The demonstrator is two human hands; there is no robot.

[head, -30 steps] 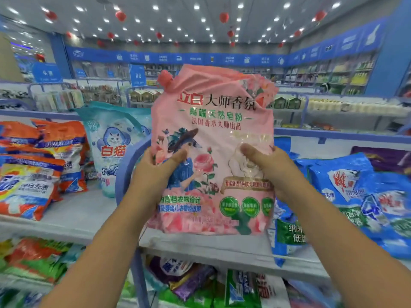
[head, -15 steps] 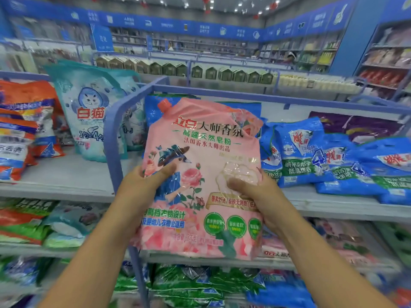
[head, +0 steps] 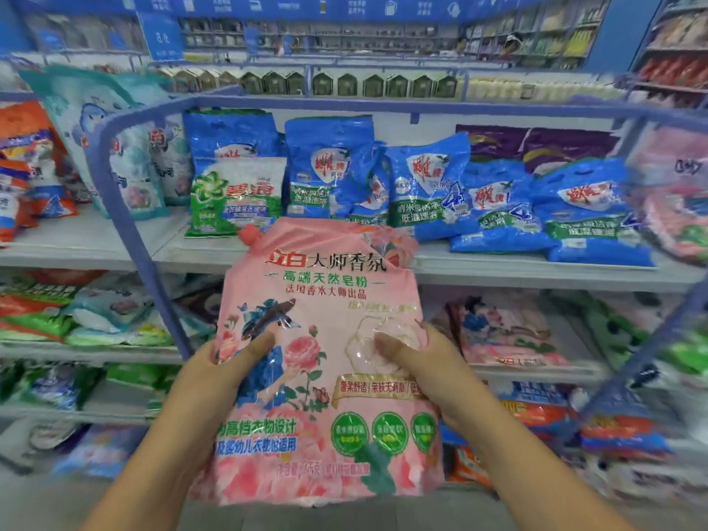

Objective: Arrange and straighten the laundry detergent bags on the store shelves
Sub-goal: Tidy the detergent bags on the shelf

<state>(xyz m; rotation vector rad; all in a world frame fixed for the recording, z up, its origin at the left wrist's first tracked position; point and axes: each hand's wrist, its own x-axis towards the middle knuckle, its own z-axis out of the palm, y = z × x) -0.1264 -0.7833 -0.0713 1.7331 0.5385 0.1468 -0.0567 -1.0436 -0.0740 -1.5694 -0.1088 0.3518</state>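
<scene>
- The pink, glossy plastic detergent pouch with printed roses [head: 322,362] is held upright in front of the shelves, printed face toward the camera, probably so that its place can be chosen before it is set down.
- The left hand [head: 207,381] is clamped on the pouch's left edge, the thumb laid across the front; the other fingers are hidden behind the film.
- The right hand [head: 425,369] is clamped likewise on the right edge, its thumb pressed beside a clear window in the film.
- Between the two thumbs the film is wrinkled and shiny; the pouch is judged soft and heavy at the bottom, hence the two-sided hold.
- Above the fingers a red screw cap [head: 251,233] is seen at the pouch's top left corner.
- Beyond the fingertips, blue crinkled plastic detergent bags [head: 429,185] are leaned and overlapped unevenly on the grey shelf board [head: 536,270], beside a green-and-white bag [head: 237,193].
- Just past the right hand, similar pink pouches [head: 505,331] lie on the lower shelf, which is judged the likely destination.
</scene>
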